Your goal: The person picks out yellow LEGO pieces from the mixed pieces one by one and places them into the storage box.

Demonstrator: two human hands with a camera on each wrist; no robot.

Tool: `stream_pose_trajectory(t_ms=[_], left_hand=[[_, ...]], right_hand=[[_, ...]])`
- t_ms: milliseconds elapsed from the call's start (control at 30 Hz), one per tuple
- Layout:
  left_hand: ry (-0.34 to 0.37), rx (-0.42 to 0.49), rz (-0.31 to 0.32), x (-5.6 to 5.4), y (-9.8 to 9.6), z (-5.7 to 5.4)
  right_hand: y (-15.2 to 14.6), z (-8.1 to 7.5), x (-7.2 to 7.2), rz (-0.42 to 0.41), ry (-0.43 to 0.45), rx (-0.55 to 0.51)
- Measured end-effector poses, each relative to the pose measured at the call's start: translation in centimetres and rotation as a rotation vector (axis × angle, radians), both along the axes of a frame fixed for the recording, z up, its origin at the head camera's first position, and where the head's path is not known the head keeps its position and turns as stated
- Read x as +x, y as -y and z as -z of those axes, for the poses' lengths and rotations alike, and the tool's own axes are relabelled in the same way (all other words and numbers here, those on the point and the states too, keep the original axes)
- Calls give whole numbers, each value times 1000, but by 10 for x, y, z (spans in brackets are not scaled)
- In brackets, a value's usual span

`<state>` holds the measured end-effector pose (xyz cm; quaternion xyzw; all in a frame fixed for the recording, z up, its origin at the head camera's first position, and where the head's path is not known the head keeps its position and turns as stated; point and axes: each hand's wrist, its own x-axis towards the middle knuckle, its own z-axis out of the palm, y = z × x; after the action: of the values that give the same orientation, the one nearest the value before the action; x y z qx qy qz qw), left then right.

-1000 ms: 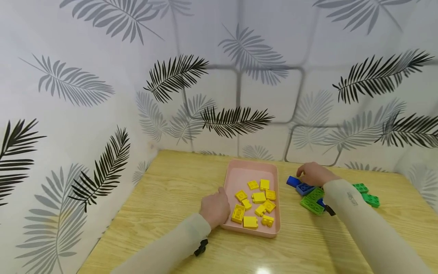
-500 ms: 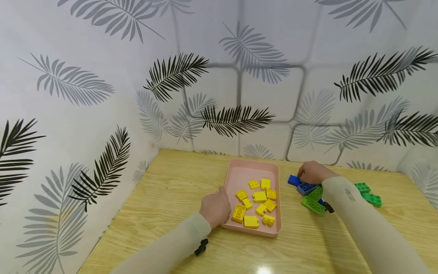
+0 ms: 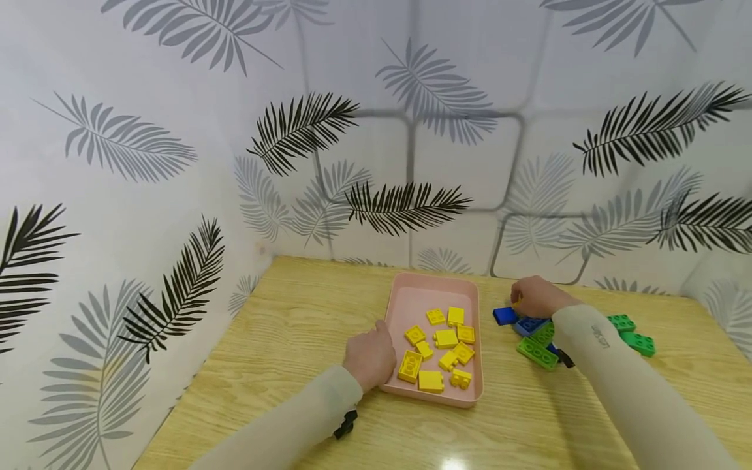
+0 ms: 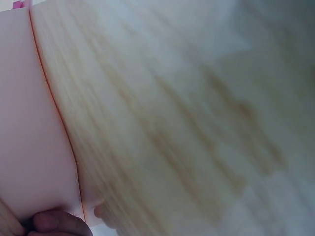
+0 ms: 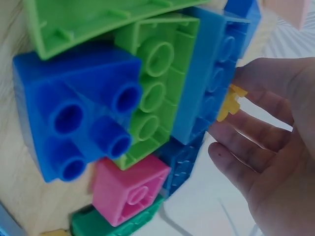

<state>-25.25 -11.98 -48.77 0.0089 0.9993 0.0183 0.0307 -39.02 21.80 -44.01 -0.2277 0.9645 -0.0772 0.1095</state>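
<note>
My left hand point(image 3: 370, 358) grips the near left rim of a pink tray point(image 3: 405, 294), its fingers point(image 4: 56, 223) close to the wall in the left wrist view. Inside the tray lie several yellow bricks point(image 3: 444, 338). Beyond a pile of blue and green bricks, my right hand point(image 3: 537, 297) pinches a small yellow brick point(image 5: 229, 104), partly hidden by the fingers. Right by that hand are a blue brick point(image 3: 504, 316) and a longer blue brick point(image 5: 209, 78). In the right wrist view, light green bricks point(image 5: 157, 91) lean beside it, with a dark blue brick point(image 5: 74, 113) in front.
A pink brick point(image 5: 129, 189) sits in the pile, mostly hidden under the right sleeve in the head view. Green bricks point(image 3: 637, 343) lie right of the right forearm. A leaf-patterned curtain point(image 3: 376, 163) rises behind the wooden table point(image 3: 311, 307).
The right hand has lifted slightly, and yellow now shows between its fingers. The blue brick beside it has shifted a little toward me. My left hand and the tray have stayed in place.
</note>
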Motion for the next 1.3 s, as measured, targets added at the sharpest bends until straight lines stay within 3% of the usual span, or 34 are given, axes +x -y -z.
stream_pose_trajectory(t_ms=[300, 500, 667, 933, 1133, 1300], left_hand=[[-7, -9, 1, 2, -1, 1], [-15, -14, 15, 1, 1, 1], [-1, -9, 8, 1, 0, -2], [12, -18, -5, -1, 1, -1], [23, -6, -16, -2, 1, 0], [12, -54, 1, -3, 1, 3]], right_hand=[[13, -18, 16, -65, -115, -31], [42, -29, 27, -95, -138, -61], [75, -35, 40, -181, -171, -108], [129, -33, 51, -278, -145, -103], [155, -28, 50, -292, -173, -40], [168, -23, 50, -301, -175, 2]])
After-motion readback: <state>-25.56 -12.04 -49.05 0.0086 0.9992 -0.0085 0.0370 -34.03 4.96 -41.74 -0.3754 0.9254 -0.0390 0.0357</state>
